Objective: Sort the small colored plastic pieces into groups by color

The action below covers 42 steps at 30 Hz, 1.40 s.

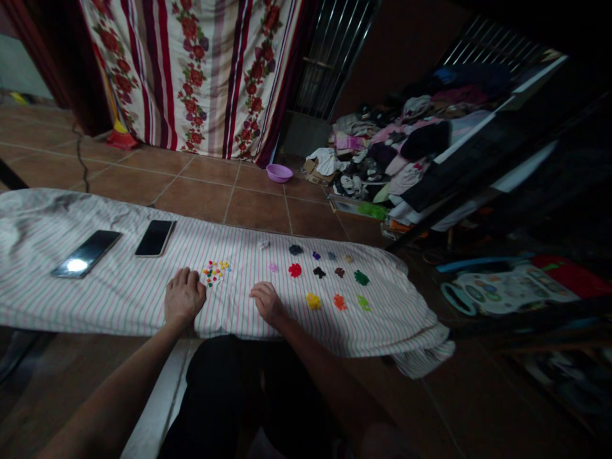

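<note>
My left hand (185, 296) rests palm down on the striped cloth (239, 319), its fingers lying forward. Just right of its fingertips is a loose mixed pile of small coloured pieces (217, 273). My right hand (268, 303) is low over the cloth with its fingers curled together; anything inside them is hidden. To its right lie small single-colour heaps, among them red pieces (295, 271), yellow pieces (313, 301), orange pieces (340, 301), light green pieces (363, 303) and dark green pieces (361, 278). Behind these are dark grey pieces (295, 250) and white pieces (264, 245).
Two phones, a silver-edged one (87, 254) and a dark-screened one (155, 238), lie on the cloth at left. Beyond stand a floral curtain (210, 76), a purple basin (279, 173) on the tiled floor and a heap of clothes (382, 143).
</note>
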### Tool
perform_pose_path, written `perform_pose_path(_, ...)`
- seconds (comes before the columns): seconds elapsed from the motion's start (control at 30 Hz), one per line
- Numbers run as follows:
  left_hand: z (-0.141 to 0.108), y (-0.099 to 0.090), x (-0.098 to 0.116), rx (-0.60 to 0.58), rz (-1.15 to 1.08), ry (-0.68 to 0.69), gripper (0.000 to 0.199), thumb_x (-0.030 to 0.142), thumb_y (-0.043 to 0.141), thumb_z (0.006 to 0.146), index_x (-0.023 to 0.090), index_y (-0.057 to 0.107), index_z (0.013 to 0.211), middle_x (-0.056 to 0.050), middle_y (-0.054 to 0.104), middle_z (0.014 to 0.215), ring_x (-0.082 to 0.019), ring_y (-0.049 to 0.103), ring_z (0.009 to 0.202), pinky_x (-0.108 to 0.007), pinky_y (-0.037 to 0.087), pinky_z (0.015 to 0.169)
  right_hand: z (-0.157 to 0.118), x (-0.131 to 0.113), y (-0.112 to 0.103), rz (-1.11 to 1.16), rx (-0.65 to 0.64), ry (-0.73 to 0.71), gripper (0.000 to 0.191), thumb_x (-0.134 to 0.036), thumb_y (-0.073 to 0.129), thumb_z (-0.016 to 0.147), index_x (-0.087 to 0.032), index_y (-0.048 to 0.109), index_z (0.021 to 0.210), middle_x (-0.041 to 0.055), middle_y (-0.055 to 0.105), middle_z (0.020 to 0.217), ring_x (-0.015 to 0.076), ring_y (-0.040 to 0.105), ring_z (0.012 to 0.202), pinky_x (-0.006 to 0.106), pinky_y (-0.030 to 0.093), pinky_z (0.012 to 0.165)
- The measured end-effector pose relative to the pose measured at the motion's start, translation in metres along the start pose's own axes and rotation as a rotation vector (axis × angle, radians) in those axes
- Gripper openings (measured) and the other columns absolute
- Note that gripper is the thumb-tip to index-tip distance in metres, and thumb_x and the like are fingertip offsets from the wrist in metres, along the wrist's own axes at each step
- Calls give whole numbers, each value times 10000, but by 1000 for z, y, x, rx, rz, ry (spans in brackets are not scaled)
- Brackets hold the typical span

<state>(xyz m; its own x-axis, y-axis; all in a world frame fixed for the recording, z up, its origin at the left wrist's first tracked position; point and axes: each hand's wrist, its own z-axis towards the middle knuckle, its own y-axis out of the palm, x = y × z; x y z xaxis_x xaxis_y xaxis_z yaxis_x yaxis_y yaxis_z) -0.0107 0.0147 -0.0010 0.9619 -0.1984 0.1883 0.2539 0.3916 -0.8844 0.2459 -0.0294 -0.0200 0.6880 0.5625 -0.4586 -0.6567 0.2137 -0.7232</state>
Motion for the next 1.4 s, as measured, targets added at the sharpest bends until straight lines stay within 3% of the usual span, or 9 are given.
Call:
perform_pose_path(0.13, 0, 1, 0, 8, 17, 6, 310, 259, 373, 875, 142, 584, 1069, -160, 550, 1255, -296, 475, 1195, -430, 390, 942, 1, 1, -3, 41, 54, 57, 290, -85, 397, 828, -192, 657, 895, 75, 663, 885, 199, 593, 920, 378, 501, 858)
perform_pose_path(0.37, 1, 1, 0, 7, 24, -8, 323, 269, 374, 878, 138, 581, 1089, -158, 553, 1259, -296, 466, 1215, -427, 380, 961, -6, 15, -8, 346, 250, 571, 277, -201, 407, 843, -202, 666, 944, 41, 704, 919, 175, 649, 864, 328, 540, 803)
perform_pose_path(0.5, 1, 1, 1, 1, 13, -17, 326, 262, 370, 879, 133, 582, 1091, -164, 552, 1262, -295, 465, 1218, -429, 375, 967, -10, 17, -10, 459, 296, 698, 265, -264, 435, 848, -193, 665, 959, 44, 703, 958, 182, 645, 904, 331, 529, 834)
perform_pose_path(0.67, 1, -1, 1, -6, 15, -9, 318, 267, 377, 875, 132, 582, 1078, -155, 558, 1251, -295, 481, 1200, -419, 382, 959, -15, 14, -24, 376, 293, 737, 318, -252, 419, 827, -203, 659, 1031, 37, 690, 1076, 185, 622, 1038, 329, 478, 939)
perform_pose_path(0.87, 1, -2, 1, -9, 22, -8, 306, 266, 386, 868, 136, 583, 1063, -151, 561, 1248, -296, 486, 1198, -415, 384, 951, -30, 10, -45, 43, 150, 733, 329, -198, 438, 791, -178, 672, 1022, 77, 694, 1012, 204, 638, 936, 329, 497, 857)
perform_pose_path(1.0, 1, -2, 1, -9, 25, -9, 313, 269, 382, 872, 135, 583, 1072, -151, 559, 1253, -295, 488, 1197, -416, 384, 953, -35, 6, -42, -65, 43, 647, 308, -169, 428, 805, -161, 678, 983, 98, 696, 966, 214, 641, 915, 338, 496, 847)
perform_pose_path(1.1, 1, -1, 0, -7, 27, -12, 317, 269, 382, 872, 134, 585, 1076, -151, 559, 1255, -294, 484, 1204, -416, 382, 961, -35, 5, -35, 9, 15, 596, 319, -159, 402, 828, -160, 665, 1008, 88, 693, 963, 182, 654, 855, 308, 511, 808)
perform_pose_path(1.27, 2, 1, 1, -13, 22, -14, 321, 266, 389, 867, 132, 590, 1079, -153, 558, 1262, -297, 478, 1213, -422, 382, 971, -23, 11, -33, 7, 76, 484, 324, -140, 390, 829, -157, 671, 991, 88, 679, 962, 189, 634, 907, 322, 501, 858)
perform_pose_path(1.4, 1, 1, 0, -7, 14, -22, 325, 264, 390, 871, 129, 594, 1085, -161, 555, 1268, -304, 475, 1222, -432, 385, 971, 5, 25, -38, -89, 90, 511, 338, -112, 407, 819, -168, 672, 1022, 92, 659, 1005, 191, 604, 961, 321, 476, 895)
